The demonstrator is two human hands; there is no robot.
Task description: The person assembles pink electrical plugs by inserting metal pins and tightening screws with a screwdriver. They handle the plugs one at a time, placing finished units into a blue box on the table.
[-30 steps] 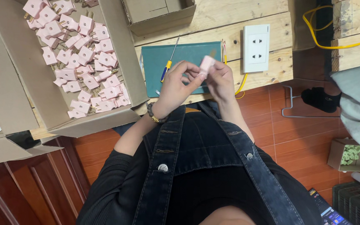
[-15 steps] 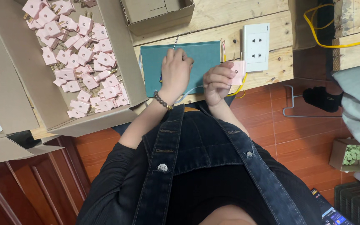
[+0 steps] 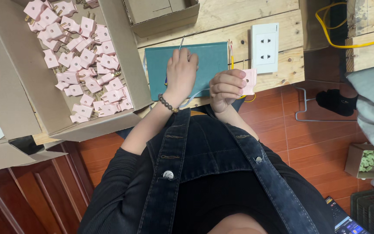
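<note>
My left hand, with a bead bracelet at the wrist, rests on a green cutting mat and is closed around a screwdriver whose thin metal shaft points away from me. My right hand is just to the right, at the near edge of the wooden table, and holds a pink plug between thumb and fingers. The two hands are apart.
A big open cardboard box on the left holds several pink plugs. A white wall socket lies right of the mat, with a small cardboard box behind. A yellow cable and a box of green parts are at right.
Both hands were together on the pink plug. My left hand let go, moved left onto the mat and closed on the screwdriver, while my right hand carried the plug slightly right.
</note>
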